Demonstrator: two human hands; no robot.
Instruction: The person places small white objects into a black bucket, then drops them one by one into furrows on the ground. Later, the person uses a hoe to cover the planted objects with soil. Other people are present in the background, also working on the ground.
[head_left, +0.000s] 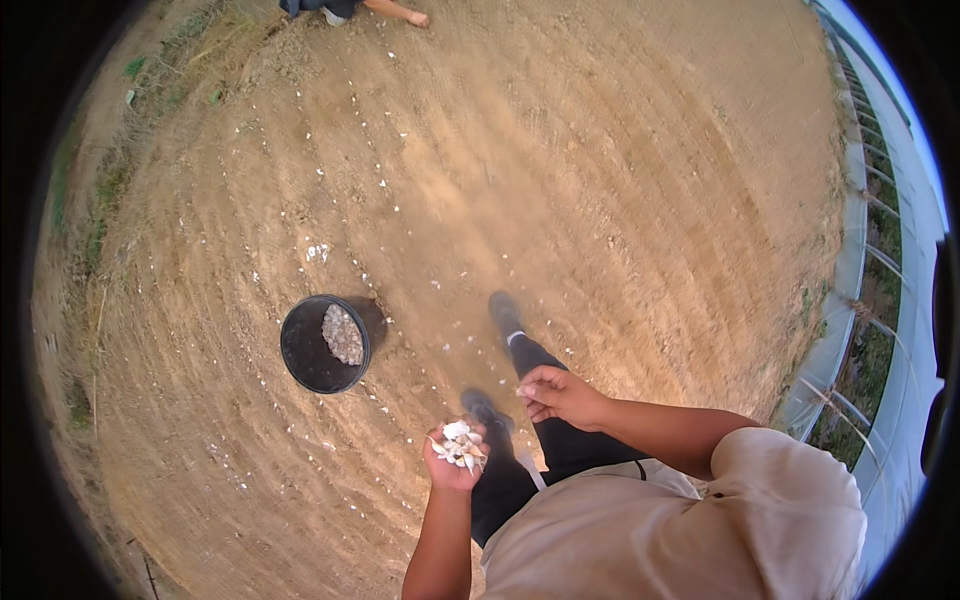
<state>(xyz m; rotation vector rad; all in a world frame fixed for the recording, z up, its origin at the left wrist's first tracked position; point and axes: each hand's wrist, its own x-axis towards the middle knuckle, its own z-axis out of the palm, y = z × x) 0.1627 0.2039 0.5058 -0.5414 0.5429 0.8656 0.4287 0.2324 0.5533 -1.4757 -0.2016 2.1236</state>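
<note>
My left hand (448, 474) is cupped palm up under a heap of pale garlic cloves (459, 445). Off to its right, my right hand (559, 395) pinches what looks like a single garlic clove (521, 391) between thumb and fingers, above my dark trouser leg. On the soil ahead and to the left is a black plastic bucket (289, 352), its mouth facing me, with a mass of cloves (343, 335) inside. Small white cloves (383, 183) dot the furrowed ground in lines, and a looser cluster (318, 251) lies beyond the bucket.
Bare tilled soil (600, 187) with shallow furrows spreads around my dark shoes (504, 311). Another person's hand (418, 19) reaches to the ground at the top. Dry grass (112, 180) borders the left; a plastic-covered greenhouse-like structure (904, 300) runs along the right.
</note>
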